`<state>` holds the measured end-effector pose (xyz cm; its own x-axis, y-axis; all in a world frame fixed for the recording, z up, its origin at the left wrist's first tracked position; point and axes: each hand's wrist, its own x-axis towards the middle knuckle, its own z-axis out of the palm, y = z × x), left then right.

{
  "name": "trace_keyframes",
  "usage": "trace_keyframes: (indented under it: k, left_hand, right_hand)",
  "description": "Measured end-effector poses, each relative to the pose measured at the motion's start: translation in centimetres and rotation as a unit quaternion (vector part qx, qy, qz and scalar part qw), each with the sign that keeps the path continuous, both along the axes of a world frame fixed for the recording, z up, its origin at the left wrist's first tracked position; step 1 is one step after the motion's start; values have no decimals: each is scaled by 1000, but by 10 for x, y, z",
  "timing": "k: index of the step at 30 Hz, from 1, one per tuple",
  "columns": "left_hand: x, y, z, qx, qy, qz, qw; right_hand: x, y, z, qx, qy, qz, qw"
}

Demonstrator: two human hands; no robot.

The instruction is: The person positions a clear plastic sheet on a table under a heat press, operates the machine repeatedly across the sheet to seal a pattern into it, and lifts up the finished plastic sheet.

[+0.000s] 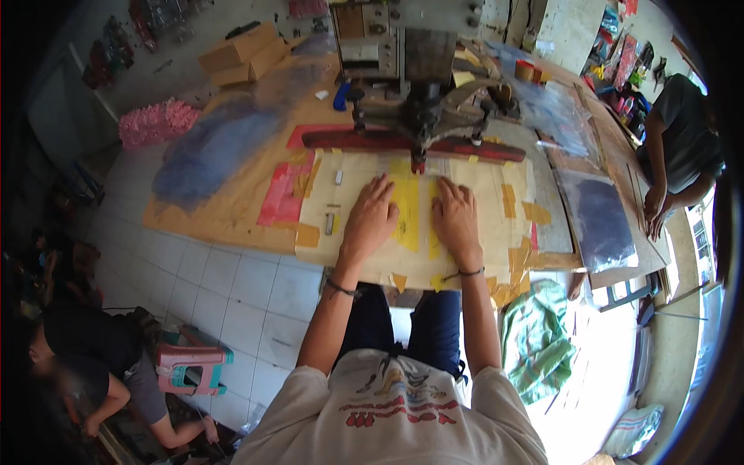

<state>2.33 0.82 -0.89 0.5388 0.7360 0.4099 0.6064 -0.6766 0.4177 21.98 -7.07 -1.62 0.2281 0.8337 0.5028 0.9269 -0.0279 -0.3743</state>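
My left hand lies flat on the paper-covered work surface, its fingers stretched forward. To its right, my right hand rests in the same way, palm down. Yellow strips run between and under the hands; whether a clear sheet lies under the fingers, I cannot tell. Just ahead of my fingertips, a long red bar hangs from a machine's dark metal head. Left of my left hand are a small white block and a small metal piece.
Bluish plastic sheets spread over the table's left side. Stacked clear packets lie on the right, near another person. A second person sits low at left beside a stool. A green sack stands below the table.
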Motion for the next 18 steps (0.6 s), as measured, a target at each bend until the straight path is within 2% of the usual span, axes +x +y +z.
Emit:
trace_keyframes:
  k: [5,11,18]
  left_hand:
    - [1,0,-4,6,-3,-3,1000]
    - [7,5,-12,56,6,11,998]
    - [2,-1,0,57,-18,-8,998]
  right_hand:
    - [0,4,4,9,-9,0,1000]
    - [-8,11,5,10,-46,-56,997]
    - [-5,5,10,22,-35,-29,999]
